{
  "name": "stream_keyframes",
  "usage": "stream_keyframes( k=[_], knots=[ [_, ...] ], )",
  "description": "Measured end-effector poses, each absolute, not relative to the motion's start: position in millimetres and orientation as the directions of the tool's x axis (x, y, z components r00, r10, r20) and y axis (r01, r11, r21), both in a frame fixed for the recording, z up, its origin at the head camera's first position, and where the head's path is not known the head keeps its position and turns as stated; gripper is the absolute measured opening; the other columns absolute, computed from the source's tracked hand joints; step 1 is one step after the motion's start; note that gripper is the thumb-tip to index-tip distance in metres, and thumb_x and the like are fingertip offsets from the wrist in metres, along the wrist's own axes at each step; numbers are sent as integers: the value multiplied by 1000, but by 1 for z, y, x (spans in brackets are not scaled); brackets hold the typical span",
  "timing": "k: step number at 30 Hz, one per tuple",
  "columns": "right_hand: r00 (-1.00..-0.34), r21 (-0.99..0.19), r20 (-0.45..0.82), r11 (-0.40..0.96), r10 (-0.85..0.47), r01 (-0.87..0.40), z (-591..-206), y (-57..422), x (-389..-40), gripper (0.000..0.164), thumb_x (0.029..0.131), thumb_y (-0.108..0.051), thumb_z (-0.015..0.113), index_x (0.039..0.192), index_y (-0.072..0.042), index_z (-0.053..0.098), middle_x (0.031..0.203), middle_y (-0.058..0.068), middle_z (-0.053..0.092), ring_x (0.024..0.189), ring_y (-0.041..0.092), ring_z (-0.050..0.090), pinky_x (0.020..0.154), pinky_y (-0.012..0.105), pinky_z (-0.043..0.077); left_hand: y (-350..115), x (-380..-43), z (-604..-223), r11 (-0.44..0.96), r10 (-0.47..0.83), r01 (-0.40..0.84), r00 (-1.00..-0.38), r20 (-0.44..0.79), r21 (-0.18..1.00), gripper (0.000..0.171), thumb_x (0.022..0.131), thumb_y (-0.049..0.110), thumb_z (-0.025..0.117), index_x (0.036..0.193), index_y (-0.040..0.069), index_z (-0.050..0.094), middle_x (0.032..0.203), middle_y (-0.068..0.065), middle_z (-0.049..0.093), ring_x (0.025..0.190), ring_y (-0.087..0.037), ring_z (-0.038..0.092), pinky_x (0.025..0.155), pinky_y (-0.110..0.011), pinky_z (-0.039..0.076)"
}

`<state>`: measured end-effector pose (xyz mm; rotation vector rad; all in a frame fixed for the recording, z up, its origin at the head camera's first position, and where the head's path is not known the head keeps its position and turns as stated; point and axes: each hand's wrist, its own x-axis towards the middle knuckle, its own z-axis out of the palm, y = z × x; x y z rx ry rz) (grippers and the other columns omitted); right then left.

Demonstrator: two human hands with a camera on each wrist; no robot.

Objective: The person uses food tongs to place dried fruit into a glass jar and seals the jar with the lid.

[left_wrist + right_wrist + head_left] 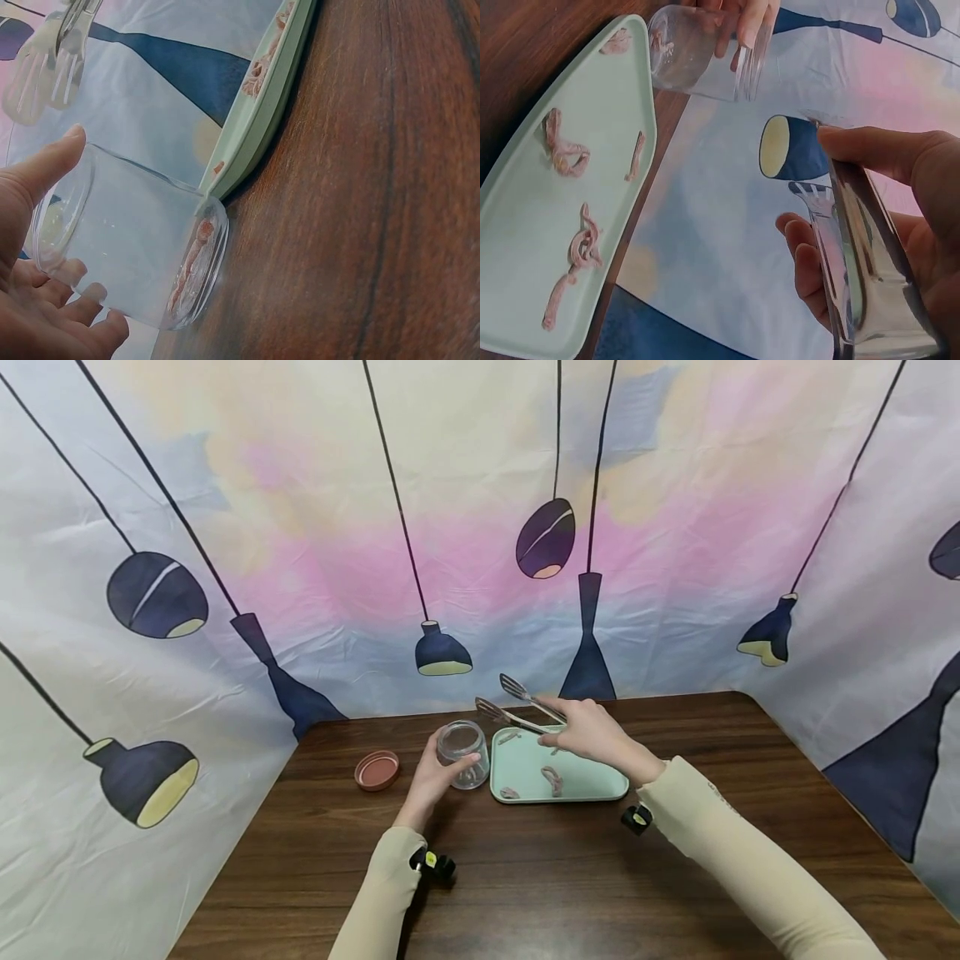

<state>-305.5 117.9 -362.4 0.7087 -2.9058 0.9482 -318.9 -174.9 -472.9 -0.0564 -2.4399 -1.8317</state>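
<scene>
My left hand point(437, 781) grips a clear glass jar point(474, 768) near its open mouth, with the jar upright on the table. In the left wrist view a pinkish strip point(196, 255) lies at the jar's bottom. My right hand point(592, 735) holds metal tongs point(862, 255) between thumb and fingers. The tongs' slotted ends are apart and hold nothing, above the back left of a pale green tray point(592, 785). Several pinkish-brown twisted strips, which look like meat, lie on the tray, among them a looped strip point(570, 156) and a tangled strip point(583, 244).
A round reddish-brown lid point(377, 771) lies on the table left of the jar. The dark wooden table point(510, 877) meets a printed cloth backdrop point(480, 560) behind the tray. Dark wrist cameras point(433, 864) are strapped to both sleeves.
</scene>
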Motion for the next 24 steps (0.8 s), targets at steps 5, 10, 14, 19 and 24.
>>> stream_keyframes(
  k=[5,10,14,19,24],
  knots=[
    [-907,-567,171,715,-384,-410,-360,125,-305,74,90,-32,77,154,-14,44,57,-2,61,49,16,58,51,34,45,-175,-319,-472,280,-28,83,-995,95,956,94,84,33,85,157,13,30,153,-22,40,138,-37,41,109,-60,34],
    [-915,-583,168,712,-367,-392,-357,134,-306,74,90,-32,77,154,-13,43,57,-1,63,50,17,60,55,36,48,-174,-318,-472,279,-31,80,-995,92,957,94,83,33,85,157,13,30,153,-22,40,138,-37,41,109,-59,34],
    [-915,-567,192,721,-355,-399,-358,140,-308,74,90,-31,76,153,-9,45,90,14,72,71,30,67,74,47,53,-175,-318,-472,272,-28,78,-996,89,959,96,83,36,85,157,13,30,153,-22,39,138,-38,40,109,-60,33],
    [-916,-532,203,746,-347,-401,-361,150,-309,75,89,-34,77,150,-3,46,142,29,50,123,46,53,95,59,46,-177,-317,-473,286,-42,61,-996,76,956,96,83,37,85,157,13,30,153,-20,40,139,-37,40,110,-60,32],
    [-929,-514,191,774,-318,-371,-367,167,-310,74,89,-32,77,150,-2,47,140,32,51,121,47,54,92,59,47,-176,-317,-472,283,-21,71,-997,80,957,96,83,37,85,158,13,29,153,-21,40,139,-37,40,109,-60,33]
  ],
)
